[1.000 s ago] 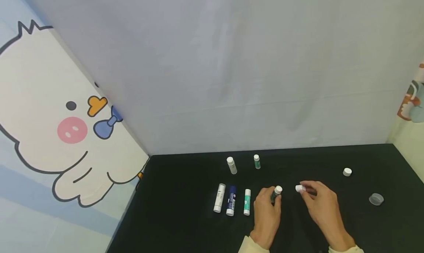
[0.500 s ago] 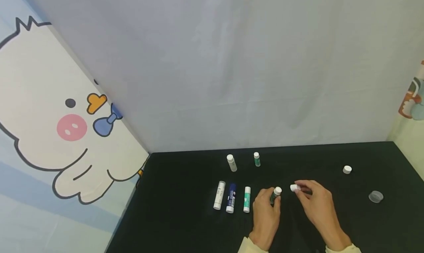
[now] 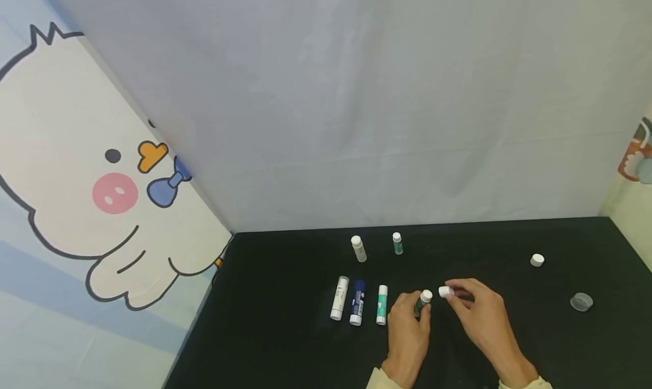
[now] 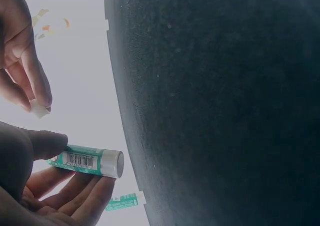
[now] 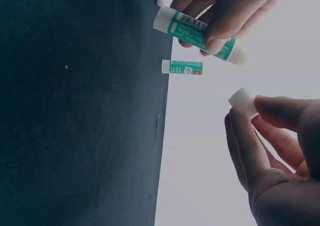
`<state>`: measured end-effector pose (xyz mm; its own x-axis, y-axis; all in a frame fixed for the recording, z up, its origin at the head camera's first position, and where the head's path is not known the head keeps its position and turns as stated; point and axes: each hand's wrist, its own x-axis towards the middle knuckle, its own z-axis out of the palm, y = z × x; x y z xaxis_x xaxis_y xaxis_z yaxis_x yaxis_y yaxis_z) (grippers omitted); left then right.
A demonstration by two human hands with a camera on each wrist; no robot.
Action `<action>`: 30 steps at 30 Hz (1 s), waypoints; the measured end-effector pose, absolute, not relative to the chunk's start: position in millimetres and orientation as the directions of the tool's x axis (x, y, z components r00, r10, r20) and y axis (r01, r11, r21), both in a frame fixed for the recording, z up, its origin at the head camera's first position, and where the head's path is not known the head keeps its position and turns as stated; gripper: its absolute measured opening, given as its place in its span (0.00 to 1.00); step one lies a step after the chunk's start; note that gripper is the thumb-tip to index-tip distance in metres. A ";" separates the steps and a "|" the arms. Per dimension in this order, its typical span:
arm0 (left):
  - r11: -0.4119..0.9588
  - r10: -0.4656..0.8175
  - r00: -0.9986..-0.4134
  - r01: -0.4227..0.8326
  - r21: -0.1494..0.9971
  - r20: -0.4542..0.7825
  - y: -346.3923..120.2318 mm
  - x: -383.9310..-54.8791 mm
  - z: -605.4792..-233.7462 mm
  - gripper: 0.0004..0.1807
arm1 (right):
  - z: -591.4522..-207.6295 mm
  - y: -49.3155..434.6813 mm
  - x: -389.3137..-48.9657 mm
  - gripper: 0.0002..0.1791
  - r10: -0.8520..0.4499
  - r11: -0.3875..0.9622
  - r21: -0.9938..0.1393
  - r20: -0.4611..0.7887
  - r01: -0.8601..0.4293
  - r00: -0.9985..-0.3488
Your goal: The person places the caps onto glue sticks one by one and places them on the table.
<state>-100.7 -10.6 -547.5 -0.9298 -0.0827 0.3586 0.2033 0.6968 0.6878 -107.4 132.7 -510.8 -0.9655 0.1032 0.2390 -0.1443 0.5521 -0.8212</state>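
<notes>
My left hand (image 3: 409, 332) holds a green glue stick (image 3: 420, 305) upright, thumb on one side and fingers curled round the other. In the right wrist view its top end shows pale bare glue (image 5: 238, 56), with no cap over it; a white base (image 4: 113, 164) shows at the lower end. A small white cap (image 3: 445, 291) is pinched between the thumb and fingers of my right hand (image 3: 481, 315). The cap is just to the right of the glue stick's top, with a gap between them.
Left of my hands lie a white glue stick (image 3: 339, 298), a blue one (image 3: 358, 303) and a teal one (image 3: 382, 305). Farther back are a white-capped pale stick (image 3: 359, 249) and a small green one (image 3: 398, 244). At right lie another white cap (image 3: 537, 260) and a clear shallow cup (image 3: 581, 302).
My right hand has moved left with the white cap, narrowing the gap to the glue stick. The left hand stays nearly in place, still holding the stick.
</notes>
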 end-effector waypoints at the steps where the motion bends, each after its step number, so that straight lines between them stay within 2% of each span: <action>1: 0.694 -0.083 -0.931 0.201 0.691 0.354 -10.6 -100.4 -547.8 0.10 | -510.8 132.2 -106.9 0.11 0.100 0.550 -0.823 0.237 -0.145 -0.966; 19: 0.689 -0.081 -0.934 0.200 0.697 0.348 -12.1 -96.5 -546.9 0.11 | -510.6 123.8 -103.9 0.14 0.031 0.505 -0.835 0.269 -0.217 -0.963; 30: 0.716 -0.056 -0.936 0.204 0.668 0.346 -14.2 -93.1 -543.5 0.09 | -508.7 123.3 -102.5 0.14 -0.020 0.506 -0.837 0.229 -0.207 -0.973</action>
